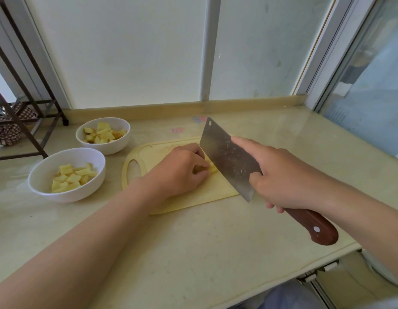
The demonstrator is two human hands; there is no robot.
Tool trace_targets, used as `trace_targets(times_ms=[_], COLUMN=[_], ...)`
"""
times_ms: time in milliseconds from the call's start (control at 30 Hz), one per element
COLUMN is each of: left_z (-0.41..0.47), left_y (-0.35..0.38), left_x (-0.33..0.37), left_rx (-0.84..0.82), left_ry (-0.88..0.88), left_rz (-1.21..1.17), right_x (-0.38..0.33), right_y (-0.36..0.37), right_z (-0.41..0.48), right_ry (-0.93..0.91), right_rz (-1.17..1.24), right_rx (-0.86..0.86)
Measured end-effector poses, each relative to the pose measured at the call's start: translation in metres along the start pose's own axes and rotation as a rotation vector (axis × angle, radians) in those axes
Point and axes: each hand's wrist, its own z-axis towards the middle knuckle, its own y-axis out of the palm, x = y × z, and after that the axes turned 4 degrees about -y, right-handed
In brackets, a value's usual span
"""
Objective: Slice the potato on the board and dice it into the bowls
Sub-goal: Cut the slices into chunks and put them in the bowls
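A pale yellow cutting board (149,152) lies on the counter. My left hand (182,168) curls over yellow potato strips (212,168) on it, mostly hiding them. My right hand (282,177) grips a cleaver (227,159) by its brown wooden handle (316,228), index finger stretched along the blade's flat. The blade's edge stands on the board against my left knuckles. Two white bowls sit left of the board: the near bowl (42,186) and the far bowl (124,139), both holding diced potato.
The beige counter (193,241) ends at a frosted window (137,52) behind and a glass pane at the right. A dark metal rack (26,108) with checked cloth stands at far left. The counter's front right corner drops off near the knife handle.
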Motion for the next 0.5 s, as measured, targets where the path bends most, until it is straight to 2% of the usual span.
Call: trace_targets(times_ms=[233,500], left_z=[0.0,0.0], left_y=[0.0,0.001], left_x=[0.0,-0.001], left_rx=[0.002,0.022], left_ry=[0.001,0.025], left_rz=[0.001,-0.007], right_x=[-0.011,-0.034], right_y=[0.0,0.009], right_z=[-0.012,-0.016], right_ry=[0.022,0.019], right_rz=[-0.084,-0.351], right_rx=[-0.047,-0.139])
